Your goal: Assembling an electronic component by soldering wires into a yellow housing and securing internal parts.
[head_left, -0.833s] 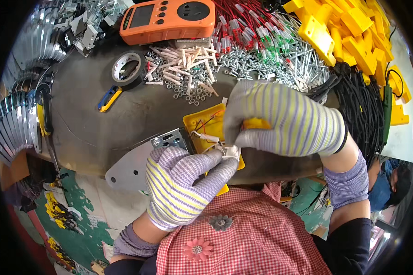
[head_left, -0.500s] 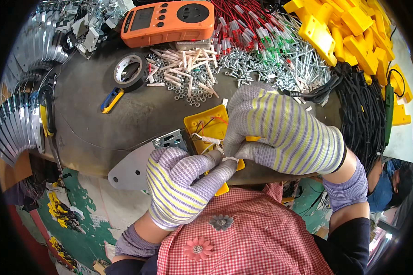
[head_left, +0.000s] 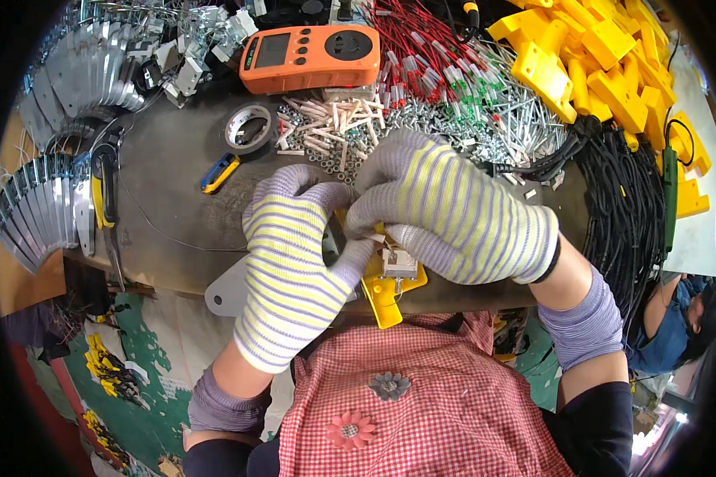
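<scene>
Both hands wear striped knit gloves and meet over an open yellow plastic housing (head_left: 386,306) at the table's near edge. My left hand (head_left: 294,262) curves around its left side, fingers bent at the far end and thumb near the middle. Above the housing, my right hand (head_left: 461,215) is closed in a pinch; its fingertips hide what they hold. A small white sleeve (head_left: 375,237) shows just under them. Inside the housing sits a white block-shaped part (head_left: 400,263) with metal on it. A grey metal plate (head_left: 227,290) sticks out to the left, partly behind my left hand.
Farther back lie an orange meter (head_left: 310,60), a roll of tape (head_left: 249,129) and a utility knife (head_left: 219,173). Screws, white sleeves and red wires (head_left: 406,40) are heaped behind. Yellow housings (head_left: 605,71) and black cables (head_left: 624,207) fill the right; pliers (head_left: 103,191) and metal plates the left.
My left hand has moved up to the housing's far end. My right hand has shifted left and slightly up. The white block in the housing has come into view.
</scene>
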Available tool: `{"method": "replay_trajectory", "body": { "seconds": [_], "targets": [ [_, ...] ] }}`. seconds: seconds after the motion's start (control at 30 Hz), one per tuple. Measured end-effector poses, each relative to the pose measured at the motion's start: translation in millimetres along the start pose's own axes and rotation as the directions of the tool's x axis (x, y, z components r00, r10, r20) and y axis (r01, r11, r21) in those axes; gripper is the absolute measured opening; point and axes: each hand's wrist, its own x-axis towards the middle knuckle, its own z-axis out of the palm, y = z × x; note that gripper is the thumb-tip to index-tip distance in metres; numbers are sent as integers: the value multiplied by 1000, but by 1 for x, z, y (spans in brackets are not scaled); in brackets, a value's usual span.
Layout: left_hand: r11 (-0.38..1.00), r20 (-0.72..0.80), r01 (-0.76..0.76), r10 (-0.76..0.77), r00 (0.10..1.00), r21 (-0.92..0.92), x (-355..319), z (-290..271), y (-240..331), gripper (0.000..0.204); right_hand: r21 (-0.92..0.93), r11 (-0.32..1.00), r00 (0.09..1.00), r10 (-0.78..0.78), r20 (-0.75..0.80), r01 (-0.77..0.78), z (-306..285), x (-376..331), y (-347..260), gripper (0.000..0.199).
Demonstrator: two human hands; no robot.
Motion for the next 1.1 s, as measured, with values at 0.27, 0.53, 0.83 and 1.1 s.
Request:
{"method": "replay_trajectory", "body": {
  "seconds": [0.27,0.53,0.83,1.1],
  "targets": [
    [1000,31,-9,8,999,29,-4,1,-3,29,-86,996,995,25,-95,-33,3,-26,-18,22],
    [958,469,-203,278,838,-205,43,-28,-8,18,8,948,827,281,-487,-317,59,-62,-46,40],
    [880,584,-469,417,697,-68,67,-28,1,15,-62,958,799,196,-568,-279,79,-66,-36,23],
    [884,595,-448,433,677,-133,59,-19,-9,14,-11,963,812,222,-540,-271,82,-63,-32,16]
  ]
}}
